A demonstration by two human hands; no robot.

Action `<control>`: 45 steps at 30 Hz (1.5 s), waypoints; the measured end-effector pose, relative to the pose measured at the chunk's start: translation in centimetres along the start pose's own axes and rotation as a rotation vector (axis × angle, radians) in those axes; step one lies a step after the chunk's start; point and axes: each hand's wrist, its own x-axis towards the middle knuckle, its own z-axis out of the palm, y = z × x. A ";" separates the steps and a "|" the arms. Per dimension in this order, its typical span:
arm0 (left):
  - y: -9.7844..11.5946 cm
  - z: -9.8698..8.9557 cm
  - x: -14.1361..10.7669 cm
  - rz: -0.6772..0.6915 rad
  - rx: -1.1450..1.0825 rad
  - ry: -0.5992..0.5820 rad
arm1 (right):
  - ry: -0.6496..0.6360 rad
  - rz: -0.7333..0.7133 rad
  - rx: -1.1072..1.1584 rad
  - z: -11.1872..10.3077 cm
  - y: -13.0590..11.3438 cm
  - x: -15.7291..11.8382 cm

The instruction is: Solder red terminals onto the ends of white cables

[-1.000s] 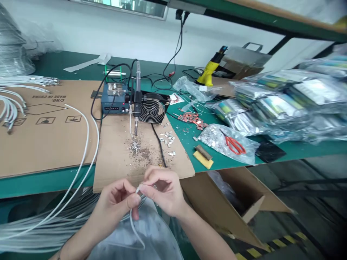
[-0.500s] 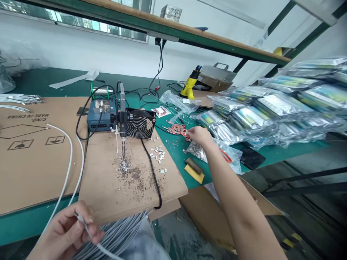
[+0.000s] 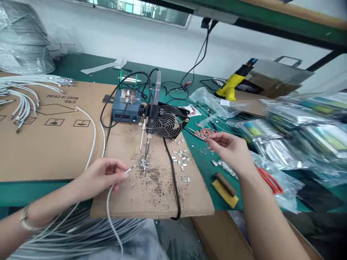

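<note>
Pinching a white cable [image 3: 110, 202] near its stripped end, the left hand [image 3: 101, 177] sits left of centre; the tip [image 3: 132, 168] juts past the grip, pointing right and slightly up toward the solder pile [image 3: 142, 165] under the soldering iron [image 3: 150, 124]. The right hand [image 3: 230, 150], fingers loosely curled, hovers right of centre above the green counter [image 3: 204, 164], near small red parts [image 3: 203, 133].

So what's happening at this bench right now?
A person sits at a green workbench doing soldering work. Their left hand pinches the end of a thin white cable, pointing its bare tip toward the mounted soldering iron and the solder splatter on a cardboard sheet. Their right hand hovers by a pile of small red parts, seeming to pinch something tiny. Small metal shells lie scattered between.
</note>
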 end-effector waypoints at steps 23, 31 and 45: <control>1.9 0.0 5.4 -0.101 -0.071 -0.207 | -0.604 0.379 0.872 12.0 -6.4 -5.7; 2.0 0.0 5.4 -0.103 -0.076 -0.200 | -0.592 0.383 0.849 12.0 -6.7 -5.7; 1.9 0.0 5.1 -0.035 -0.041 -0.208 | -0.599 0.311 0.896 11.4 -6.4 -5.8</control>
